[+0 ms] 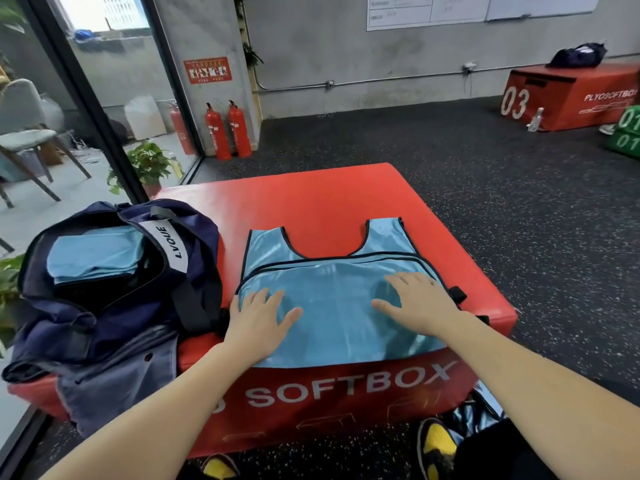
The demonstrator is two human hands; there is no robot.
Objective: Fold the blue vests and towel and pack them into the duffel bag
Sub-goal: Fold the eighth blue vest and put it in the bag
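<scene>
Red soft plyo box (322, 195) fills the middle of the view and serves as the work surface, top face flat, "SOFTBOX" lettering on the near side. Navy duffel bag (114, 296) sits on the box's left end, slumped, main opening gaping toward the camera, white LVQUE strap lying across it; probably parked there so packed pieces only travel a short way sideways. Inside the opening a folded light-blue piece (93, 252) already lies flat, vest or towel, cannot tell which. Blue vest (336, 317) lies on the box just right of the bag, neck and shoulder straps pointing away, lower hem at the near edge; a horizontal black-trimmed line across the chest looks like a fold or a second layer, unclear. Left hand (259, 320) rests flat on the vest's lower left part, fingers straight and slightly spread, holding nothing. Right hand (415, 303) rests flat on the lower right part, fingers spread wide, nothing held either. Both palms pressing down reads as smoothing the slippery fabric so the coming fold stays crisp. Judged stage: mid-task, this vest not yet folded small enough for the bag. Yellow-black shoes (436, 445) show below the box.
</scene>
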